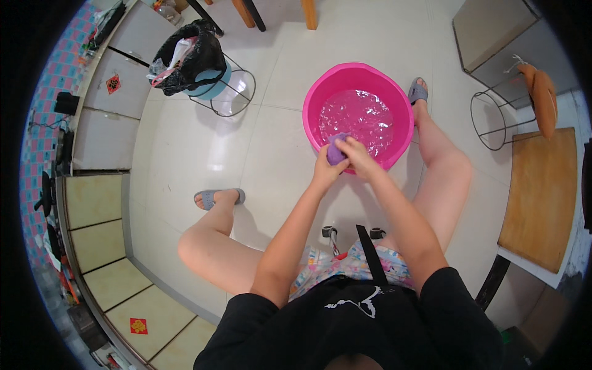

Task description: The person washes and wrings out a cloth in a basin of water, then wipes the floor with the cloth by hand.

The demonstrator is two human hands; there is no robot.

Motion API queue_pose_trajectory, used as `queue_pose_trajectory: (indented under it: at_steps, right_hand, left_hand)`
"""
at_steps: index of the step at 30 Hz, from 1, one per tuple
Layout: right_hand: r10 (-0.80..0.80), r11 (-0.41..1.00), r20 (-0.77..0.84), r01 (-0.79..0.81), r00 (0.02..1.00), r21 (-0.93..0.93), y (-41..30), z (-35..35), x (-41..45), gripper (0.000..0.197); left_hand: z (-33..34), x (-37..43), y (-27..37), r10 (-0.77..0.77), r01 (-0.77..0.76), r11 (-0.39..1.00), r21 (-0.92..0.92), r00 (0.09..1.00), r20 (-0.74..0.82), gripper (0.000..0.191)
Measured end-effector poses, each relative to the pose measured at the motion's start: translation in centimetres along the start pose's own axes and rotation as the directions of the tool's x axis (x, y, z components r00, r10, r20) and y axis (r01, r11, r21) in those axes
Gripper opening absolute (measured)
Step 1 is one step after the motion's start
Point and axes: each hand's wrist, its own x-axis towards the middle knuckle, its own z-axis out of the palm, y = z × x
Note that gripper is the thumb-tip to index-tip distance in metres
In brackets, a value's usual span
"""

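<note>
A bunched purple cloth is gripped between both hands over the near rim of a pink plastic basin. My left hand wraps its left side, and my right hand presses on it from the right. Rippling water covers the bottom of the basin, which stands on the floor between my feet. The cloth's underside is hidden by my fingers.
At the upper left, a blue bin lined with a black bag sits on a wire stand. Cabinets line the left side. A wooden board and a wire-legged stool are at the right.
</note>
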Motion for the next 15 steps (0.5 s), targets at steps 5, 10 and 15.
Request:
queue_pose_trajectory:
  at_steps: [5,10,15]
  right_hand:
    - [-0.648,0.730,-0.275,0.478,0.710,-0.488,5.3,4.0,-2.5,0.028]
    - [-0.621,0.764,-0.171,0.542,0.765,-0.351,3.8,8.0,-6.9,0.022]
    - [-0.529,0.815,-0.044,0.493,0.847,-0.303,1.4,7.3,-9.3,0.026]
  left_hand:
    - [-2.2,-4.8,3.0,-0.244,0.246,0.961,-0.125,0.969,0.029,0.048]
    - [-6.8,-7.8,0.8,-0.080,0.093,0.991,0.091,0.987,-0.141,0.025]
    - [-8.7,-9.7,2.9,-0.091,0.054,0.990,-0.134,0.952,-0.291,0.021]
